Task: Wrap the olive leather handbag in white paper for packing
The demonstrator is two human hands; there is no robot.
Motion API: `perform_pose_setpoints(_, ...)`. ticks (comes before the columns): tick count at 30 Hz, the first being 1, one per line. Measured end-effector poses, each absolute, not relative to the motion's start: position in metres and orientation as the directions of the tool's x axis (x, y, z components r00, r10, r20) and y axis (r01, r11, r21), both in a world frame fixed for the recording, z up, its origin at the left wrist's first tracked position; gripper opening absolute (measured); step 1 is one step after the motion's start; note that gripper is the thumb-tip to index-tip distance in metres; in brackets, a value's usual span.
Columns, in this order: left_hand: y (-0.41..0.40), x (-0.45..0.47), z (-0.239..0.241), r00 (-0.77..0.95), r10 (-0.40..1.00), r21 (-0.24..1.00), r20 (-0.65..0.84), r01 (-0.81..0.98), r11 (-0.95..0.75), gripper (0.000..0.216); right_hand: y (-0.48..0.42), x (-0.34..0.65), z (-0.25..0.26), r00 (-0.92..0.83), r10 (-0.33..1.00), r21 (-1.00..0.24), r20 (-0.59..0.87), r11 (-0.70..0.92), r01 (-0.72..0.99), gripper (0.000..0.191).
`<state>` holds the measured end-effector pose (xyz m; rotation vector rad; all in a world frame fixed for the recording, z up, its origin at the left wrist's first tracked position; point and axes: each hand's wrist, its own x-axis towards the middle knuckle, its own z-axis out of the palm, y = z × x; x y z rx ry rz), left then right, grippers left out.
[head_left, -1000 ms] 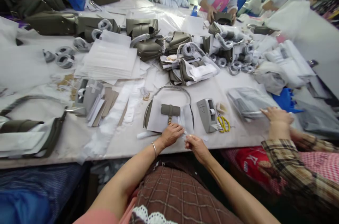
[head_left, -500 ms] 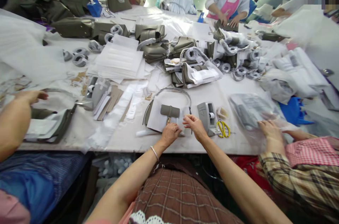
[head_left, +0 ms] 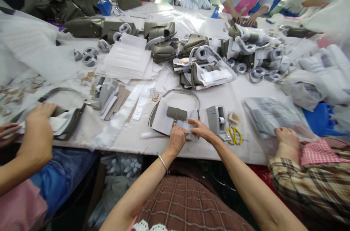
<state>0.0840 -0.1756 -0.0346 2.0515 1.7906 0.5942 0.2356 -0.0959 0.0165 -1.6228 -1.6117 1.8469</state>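
At the near edge of the table (head_left: 237, 92), an olive bag (head_left: 177, 113) lies flat, partly wrapped in white paper (head_left: 164, 123). The left hand (head_left: 177, 139) presses knuckles-up on the sheet's near edge; whether it pinches the sheet cannot be told. The right hand (head_left: 202, 130) touches the paper with fingers stretched, clasping nothing. Just beside it are a tape dispenser (head_left: 214, 117) and yellow scissors (head_left: 235, 135); farther right, a co-worker's hand (head_left: 286, 138) rests on a plastic bag (head_left: 270, 114).

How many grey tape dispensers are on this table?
2. One grey tape dispenser stands beside the yellow scissors; the second dispenser lies farther left among paper strips. Clutter may hide more.
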Motion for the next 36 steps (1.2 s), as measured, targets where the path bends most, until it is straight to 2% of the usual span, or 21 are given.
perform_pose_setpoints(7, -0.176, 0.087, -0.036, 0.056, 0.994, 0.533, 0.094, 0.841, -0.097, 0.017, -0.075, 0.240, 0.021, -0.571, 0.530, -0.778, -0.627, -0.377, 0.504, 0.072)
perform_pose_setpoints(9, -0.175, 0.089, -0.036, -0.002, 0.997, 0.545, 0.071, 0.837, -0.037, 0.012, -0.074, 0.239, 0.020, -0.592, 0.533, -0.795, -0.605, -0.362, 0.487, 0.067)
perform_pose_setpoints(11, -0.174, 0.090, -0.037, -0.058, 0.997, 0.556, 0.053, 0.831, 0.018, 0.016, -0.074, 0.237, 0.018, -0.527, 0.608, -0.789, -0.593, -0.310, 0.530, 0.046)
perform_pose_setpoints(13, -0.173, 0.091, -0.038, -0.083, 0.995, 0.568, 0.052, 0.822, 0.039, 0.024, -0.075, 0.231, 0.016, -0.421, 0.690, -0.742, -0.589, -0.255, 0.620, 0.018)
perform_pose_setpoints(14, -0.173, 0.091, -0.039, -0.089, 0.994, 0.571, 0.056, 0.820, 0.041, 0.028, -0.076, 0.228, 0.015, -0.381, 0.717, -0.713, -0.584, -0.229, 0.662, 0.011)
perform_pose_setpoints(20, -0.173, 0.094, -0.042, -0.094, 0.989, 0.539, 0.113, 0.842, 0.018, 0.048, -0.077, 0.212, 0.016, -0.344, 0.818, -0.557, -0.461, 0.035, 0.830, 0.010)
perform_pose_setpoints(24, -0.173, 0.094, -0.040, -0.047, 0.986, 0.509, 0.161, 0.859, -0.043, 0.037, -0.081, 0.209, 0.014, -0.316, 0.858, -0.395, -0.406, 0.148, 0.907, 0.010)
perform_pose_setpoints(28, -0.175, 0.089, -0.037, 0.045, 0.972, 0.434, 0.230, 0.889, -0.144, 0.012, -0.084, 0.210, 0.005, -0.286, 0.874, -0.348, -0.394, 0.146, 0.926, 0.009)
perform_pose_setpoints(32, -0.180, 0.085, -0.033, 0.291, 0.904, 0.334, 0.313, 0.857, -0.392, 0.017, -0.082, 0.209, -0.001, -0.238, 0.874, -0.340, -0.424, 0.090, 0.936, 0.009)
perform_pose_setpoints(36, -0.186, 0.085, -0.021, 0.315, 0.932, 0.353, 0.181, 0.863, -0.360, 0.013, -0.077, 0.206, -0.003, -0.165, 0.881, -0.303, -0.442, 0.026, 0.953, 0.017)
